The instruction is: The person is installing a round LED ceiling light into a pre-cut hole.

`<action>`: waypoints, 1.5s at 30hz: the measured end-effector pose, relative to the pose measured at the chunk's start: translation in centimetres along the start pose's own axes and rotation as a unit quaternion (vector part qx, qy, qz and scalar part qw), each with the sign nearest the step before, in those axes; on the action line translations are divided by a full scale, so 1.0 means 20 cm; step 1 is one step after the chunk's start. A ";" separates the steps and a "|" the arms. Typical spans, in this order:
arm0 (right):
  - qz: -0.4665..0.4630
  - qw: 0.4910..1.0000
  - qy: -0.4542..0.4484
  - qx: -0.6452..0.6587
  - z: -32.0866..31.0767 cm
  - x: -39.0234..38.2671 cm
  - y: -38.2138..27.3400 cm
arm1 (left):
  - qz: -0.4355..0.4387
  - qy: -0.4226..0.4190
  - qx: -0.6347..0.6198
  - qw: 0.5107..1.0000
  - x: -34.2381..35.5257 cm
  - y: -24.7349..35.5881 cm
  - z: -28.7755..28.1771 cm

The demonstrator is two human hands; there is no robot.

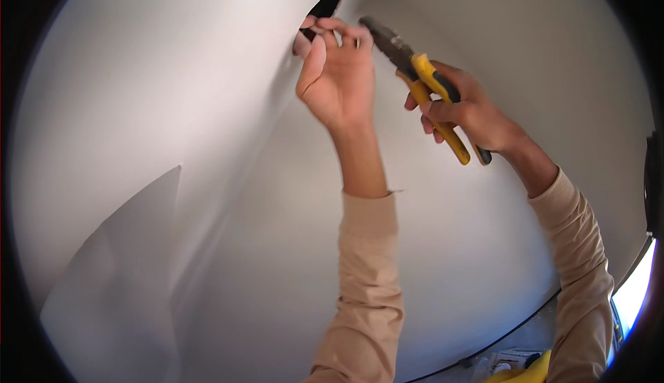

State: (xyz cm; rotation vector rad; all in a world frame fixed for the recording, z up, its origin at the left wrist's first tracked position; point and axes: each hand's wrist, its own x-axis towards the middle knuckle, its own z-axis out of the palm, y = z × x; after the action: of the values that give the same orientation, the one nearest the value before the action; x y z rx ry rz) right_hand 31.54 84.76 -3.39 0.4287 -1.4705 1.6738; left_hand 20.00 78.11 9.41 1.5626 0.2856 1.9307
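Note:
A dark round hole (328, 2) opens in the white wall near the top middle. My left hand (342, 71) is raised to the hole, its palm toward me and its fingers bent in front of the lower edge. Whatever lies between those fingertips is too small or too hidden to make out. Just to the right, my right hand (477, 110) is wrapped round the yellow and black handles of a pair of pliers (401, 54). The metal jaws point up and left, near my left fingertips and apart from the hole. Their tip is slightly blurred.
White walls (277, 244) meet in a corner close around my arms. Low at the right, a yellow object (529, 372) and small items lie beyond the wall's dark lower edge. A bright opening (633, 293) shows at the far right.

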 end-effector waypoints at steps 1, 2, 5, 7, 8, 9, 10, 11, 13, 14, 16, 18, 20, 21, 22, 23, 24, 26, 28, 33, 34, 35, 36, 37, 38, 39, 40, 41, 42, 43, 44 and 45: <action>-0.005 1.000 0.019 0.018 -0.03 0.02 0.07 | -0.024 -0.069 -0.121 0.990 0.04 -0.05 -0.06; -0.009 0.999 0.038 0.035 -0.06 0.05 0.13 | -0.021 -0.068 -0.116 0.991 0.04 -0.03 -0.15; 0.007 0.999 0.048 -0.009 -0.17 0.07 0.22 | -0.010 -0.050 -0.098 0.994 0.09 -0.06 -0.32; 0.024 0.996 0.063 -0.059 -0.21 0.06 0.23 | -0.004 -0.040 -0.097 0.994 0.13 -0.08 -0.37; 0.027 0.995 0.066 -0.068 -0.22 0.05 0.23 | -0.002 -0.035 -0.098 0.995 0.14 -0.09 -0.37; 0.040 0.993 0.071 -0.083 -0.22 0.05 0.22 | -0.001 -0.031 -0.100 0.995 0.16 -0.10 -0.38; 0.053 0.991 0.076 -0.098 -0.21 0.04 0.20 | 0.000 -0.027 -0.101 0.994 0.17 -0.10 -0.37; 0.054 0.990 0.080 -0.106 -0.21 0.03 0.19 | 0.001 -0.024 -0.102 0.994 0.18 -0.10 -0.35; 0.072 0.983 0.074 -0.151 -0.19 0.02 0.16 | 0.002 -0.021 -0.100 0.995 0.21 -0.09 -0.32; 0.068 0.982 0.077 -0.156 -0.18 0.03 0.14 | 0.003 -0.022 -0.097 0.995 0.23 -0.07 -0.30; 0.077 0.976 0.069 -0.190 -0.17 -0.01 0.07 | -0.001 -0.020 -0.097 0.995 0.25 -0.08 -0.25; 0.075 0.973 0.093 -0.196 -0.20 -0.10 0.01 | -0.011 -0.015 -0.102 0.995 0.25 -0.14 -0.18; 0.057 0.981 0.076 -0.169 -0.16 -0.04 0.07 | 0.001 -0.007 -0.056 0.998 0.25 -0.04 -0.21; 0.049 0.984 0.067 -0.156 -0.15 -0.01 0.11 | 0.006 -0.003 -0.032 0.999 0.25 0.01 -0.22; 0.046 0.985 0.070 -0.154 -0.16 -0.02 0.10 | 0.007 0.000 -0.023 1.000 0.25 0.01 -0.22; 0.044 0.985 0.070 -0.153 -0.16 -0.02 0.10 | 0.007 0.004 -0.013 1.000 0.25 0.02 -0.21; 0.040 0.985 0.075 -0.149 -0.17 -0.02 0.11 | 0.007 0.008 -0.003 1.000 0.26 0.02 -0.21; 0.042 0.987 0.075 -0.137 -0.16 -0.04 0.10 | 0.008 0.025 0.022 0.999 0.25 0.04 -0.19; 0.045 0.989 0.071 -0.125 -0.16 -0.06 0.07 | 0.010 0.038 0.043 0.998 0.26 0.05 -0.17; 0.040 0.989 0.071 -0.126 -0.18 -0.10 0.01 | 0.014 0.057 0.077 0.995 0.32 0.06 -0.08; 0.049 0.988 0.071 -0.131 -0.17 -0.11 -0.01 | 0.014 0.063 0.084 0.994 0.33 0.07 -0.06; 0.058 0.987 0.070 -0.135 -0.17 -0.11 -0.03 | 0.015 0.069 0.092 0.993 0.34 0.08 -0.03; 0.059 0.987 0.068 -0.134 -0.16 -0.12 -0.04 | 0.017 0.075 0.102 0.992 0.35 0.10 -0.01; 0.070 0.988 0.058 -0.124 -0.15 -0.11 -0.05 | 0.022 0.084 0.114 0.990 0.36 0.12 0.02; 0.078 0.990 0.045 -0.113 -0.15 -0.10 -0.04 | 0.029 0.092 0.129 0.987 0.37 0.14 0.03; 0.114 0.989 0.011 -0.094 -0.13 -0.15 -0.08 | 0.041 0.132 0.151 0.979 0.31 0.17 0.07; 0.109 0.989 0.006 -0.095 -0.15 -0.14 -0.09 | 0.048 0.134 0.161 0.976 0.34 0.17 0.11; 0.116 0.989 -0.006 -0.097 -0.16 -0.12 -0.10 | 0.055 0.138 0.171 0.974 0.36 0.17 0.14; 0.123 0.987 -0.018 -0.099 -0.16 -0.10 -0.12 | 0.063 0.141 0.181 0.971 0.39 0.19 0.17; 0.117 0.987 -0.029 -0.105 -0.16 -0.08 -0.09 | 0.065 0.142 0.190 0.969 0.41 0.20 0.17; 0.112 0.988 -0.030 -0.105 -0.16 -0.06 -0.08 | 0.068 0.143 0.199 0.967 0.43 0.22 0.18; 0.110 0.988 -0.040 -0.102 -0.14 -0.04 -0.07 | 0.073 0.144 0.210 0.964 0.44 0.26 0.18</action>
State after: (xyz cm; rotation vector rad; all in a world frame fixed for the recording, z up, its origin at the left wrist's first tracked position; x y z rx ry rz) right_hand 33.74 87.04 -3.79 0.2302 -1.7835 1.6683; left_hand 20.82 78.61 20.23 1.5881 0.7661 2.3282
